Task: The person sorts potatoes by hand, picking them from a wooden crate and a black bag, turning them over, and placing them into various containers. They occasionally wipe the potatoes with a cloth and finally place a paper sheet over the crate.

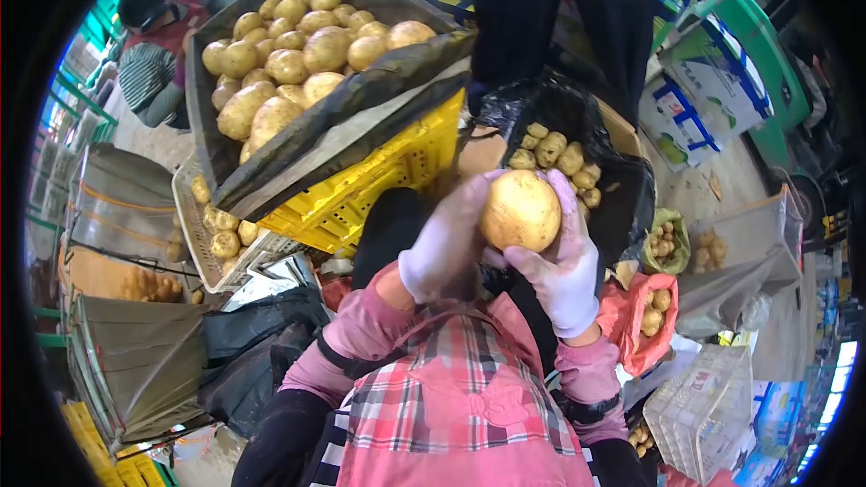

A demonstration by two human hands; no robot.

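I see the big round potato (520,210) up in front of the chest, over the near side of the black bag (629,207). The right hand (566,284) has its thumb low on the front and its fingers up the right side, so I think it bears most of the weight. The left hand (442,248) is blurry at the other side, with its fingers bent in; I cannot tell if it presses on the skin or just hangs close. Held this way, the front of the potato is easy to see. Small potatoes (570,159) lie in the black bag, and its loose sides look set to keep them in one heap. To the left, big potatoes (325,50) fill the gray bin (206,131). A dark cloth (361,95) hangs over its near edge, maybe to stop bumps, and the yellow crate (361,189) is under it. That edge slants down beside the left hand, so I find room tight there. A person's legs (559,27) stand right behind the black bag and shut off the far side. The red bag (622,316) sits near the right wrist, with potatoes in it. I judge the best open room to be just above the potato and over the bare right part of the black bag.
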